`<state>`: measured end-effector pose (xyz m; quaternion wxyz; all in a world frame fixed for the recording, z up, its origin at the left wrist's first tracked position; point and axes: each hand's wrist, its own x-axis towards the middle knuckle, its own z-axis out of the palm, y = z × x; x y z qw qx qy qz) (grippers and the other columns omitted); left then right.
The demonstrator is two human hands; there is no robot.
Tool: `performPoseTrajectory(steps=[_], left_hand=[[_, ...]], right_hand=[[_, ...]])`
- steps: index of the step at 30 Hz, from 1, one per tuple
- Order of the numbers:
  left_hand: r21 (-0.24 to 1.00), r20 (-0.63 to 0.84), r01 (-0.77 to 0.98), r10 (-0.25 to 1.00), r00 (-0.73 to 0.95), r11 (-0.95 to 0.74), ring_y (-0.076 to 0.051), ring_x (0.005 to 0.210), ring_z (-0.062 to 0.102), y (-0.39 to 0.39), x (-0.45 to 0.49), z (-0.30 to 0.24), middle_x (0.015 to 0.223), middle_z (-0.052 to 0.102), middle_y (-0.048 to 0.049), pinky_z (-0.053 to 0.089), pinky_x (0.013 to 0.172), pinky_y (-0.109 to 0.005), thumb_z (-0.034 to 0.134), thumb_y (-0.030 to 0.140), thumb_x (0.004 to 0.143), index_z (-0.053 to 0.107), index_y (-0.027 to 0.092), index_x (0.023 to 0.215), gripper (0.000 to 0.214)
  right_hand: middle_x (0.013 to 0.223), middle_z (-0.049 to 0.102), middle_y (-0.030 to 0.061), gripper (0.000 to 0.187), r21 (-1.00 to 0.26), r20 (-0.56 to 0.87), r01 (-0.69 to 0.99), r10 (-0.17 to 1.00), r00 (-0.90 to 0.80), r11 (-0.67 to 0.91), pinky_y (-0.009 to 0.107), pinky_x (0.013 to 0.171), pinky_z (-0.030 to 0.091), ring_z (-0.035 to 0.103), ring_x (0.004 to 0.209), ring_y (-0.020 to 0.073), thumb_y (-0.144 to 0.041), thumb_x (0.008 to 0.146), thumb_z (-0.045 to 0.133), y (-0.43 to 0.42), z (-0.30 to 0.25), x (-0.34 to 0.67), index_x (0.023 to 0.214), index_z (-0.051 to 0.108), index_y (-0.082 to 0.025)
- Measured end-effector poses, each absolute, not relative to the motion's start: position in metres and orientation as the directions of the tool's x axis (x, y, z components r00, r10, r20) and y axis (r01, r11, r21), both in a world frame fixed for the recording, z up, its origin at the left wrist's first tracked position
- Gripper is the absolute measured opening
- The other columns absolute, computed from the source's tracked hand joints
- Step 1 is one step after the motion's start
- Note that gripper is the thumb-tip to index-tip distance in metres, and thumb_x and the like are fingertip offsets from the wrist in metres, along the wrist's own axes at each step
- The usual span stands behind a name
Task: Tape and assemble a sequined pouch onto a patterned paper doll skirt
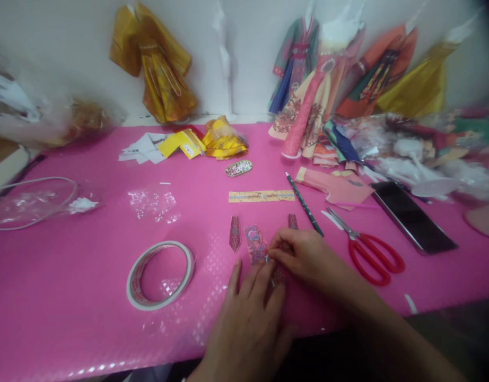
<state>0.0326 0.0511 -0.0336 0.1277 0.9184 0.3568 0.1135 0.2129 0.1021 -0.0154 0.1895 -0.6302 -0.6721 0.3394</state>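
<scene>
My left hand point(248, 313) lies flat on the pink table point(89, 254), fingers stretched toward a small patterned paper piece point(255, 244). My right hand point(304, 254) is pinched over the same spot, fingertips closed on a small paper bit I cannot make out clearly. Two narrow dark red paper strips point(235, 233) point(293, 221) lie on either side. A long patterned yellow strip point(261, 196) lies just beyond them.
A roll of tape point(160, 274) sits left of my hands. Red-handled scissors point(367, 249), a dark pencil point(304, 204) and a phone point(411, 215) lie to the right. Paper robe dolls point(308, 90) and an orange one point(157, 63) hang on the back wall. Plastic bags point(33, 201) lie at left.
</scene>
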Motion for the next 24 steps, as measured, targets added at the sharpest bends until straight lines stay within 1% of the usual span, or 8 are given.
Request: performPoseTrajectory(steps=[2,4,7,10,14,18,24], left_hand=[[0.308,0.123,0.625,0.682,0.721,-0.717,-0.038,0.126,0.054,0.0512,0.0322,-0.0335,0.138,0.059,-0.019,0.041,0.105,-0.066,0.06,0.046,0.089,0.058,0.015,0.129,0.051],[0.303,0.132,0.624,0.681,0.721,-0.72,-0.037,0.126,0.054,0.0514,0.0318,-0.0333,0.137,0.059,-0.0188,0.04,0.106,-0.065,0.059,0.046,0.09,0.058,0.015,0.128,0.05],[0.306,0.145,0.615,0.674,0.725,-0.727,-0.036,0.125,0.055,0.0518,0.0316,-0.0329,0.134,0.061,-0.0179,0.039,0.107,-0.065,0.059,0.046,0.09,0.058,0.015,0.128,0.049],[0.311,0.132,0.612,0.67,0.73,-0.727,-0.036,0.126,0.054,0.052,0.0318,-0.0322,0.135,0.06,-0.0178,0.039,0.107,-0.065,0.058,0.046,0.09,0.058,0.015,0.128,0.049],[0.301,0.134,0.614,0.67,0.73,-0.73,-0.037,0.126,0.053,0.0524,0.0323,-0.0322,0.137,0.059,-0.0187,0.04,0.106,-0.065,0.057,0.045,0.091,0.057,0.014,0.129,0.05],[0.303,0.127,0.615,0.671,0.731,-0.728,-0.037,0.126,0.054,0.0527,0.0327,-0.0327,0.136,0.06,-0.0179,0.041,0.106,-0.065,0.057,0.047,0.09,0.058,0.015,0.129,0.05],[0.304,0.13,0.619,0.675,0.726,-0.724,-0.034,0.125,0.055,0.0518,0.0313,-0.0323,0.135,0.06,-0.0161,0.039,0.108,-0.062,0.057,0.044,0.091,0.059,0.016,0.128,0.046]], right_hand=[[0.066,0.064,-0.0025,0.008,-0.718,-0.166,0.694,0.981,-0.1,-0.051,0.024,0.057,0.04,0.056,0.06,0.0128,-0.018,0.084,0.064,0.1027,-0.0169,0.215,0.077,0.062,-0.019],[0.063,0.061,-0.0034,0.01,-0.741,-0.17,0.668,0.983,-0.074,-0.077,0.023,0.055,0.04,0.055,0.057,0.0123,-0.021,0.087,0.062,0.1035,-0.0182,0.2174,0.077,0.059,-0.02],[0.064,0.061,-0.003,0.011,-0.762,-0.18,0.64,0.981,-0.068,-0.096,0.023,0.054,0.041,0.056,0.058,0.0126,-0.022,0.089,0.058,0.1046,-0.0193,0.2201,0.078,0.058,-0.02],[0.07,0.066,-0.0009,0.01,-0.769,-0.183,0.634,0.978,-0.096,-0.081,0.024,0.059,0.043,0.06,0.064,0.0143,-0.02,0.088,0.058,0.1054,-0.0192,0.2209,0.079,0.061,-0.019],[0.075,0.07,0.0,0.013,-0.771,-0.186,0.635,0.971,-0.153,-0.047,0.026,0.066,0.045,0.063,0.071,0.0151,-0.017,0.088,0.058,0.1055,-0.0168,0.2202,0.078,0.065,-0.019],[0.077,0.071,-0.0002,0.015,-0.762,-0.189,0.647,0.964,-0.188,-0.024,0.025,0.066,0.044,0.064,0.073,0.0151,-0.016,0.089,0.056,0.1045,-0.0147,0.2198,0.08,0.066,-0.019],[0.076,0.069,-0.0006,0.015,-0.742,-0.184,0.671,0.959,-0.217,0.009,0.025,0.064,0.042,0.062,0.069,0.0142,-0.016,0.09,0.055,0.1042,-0.0132,0.2209,0.079,0.064,-0.019]])
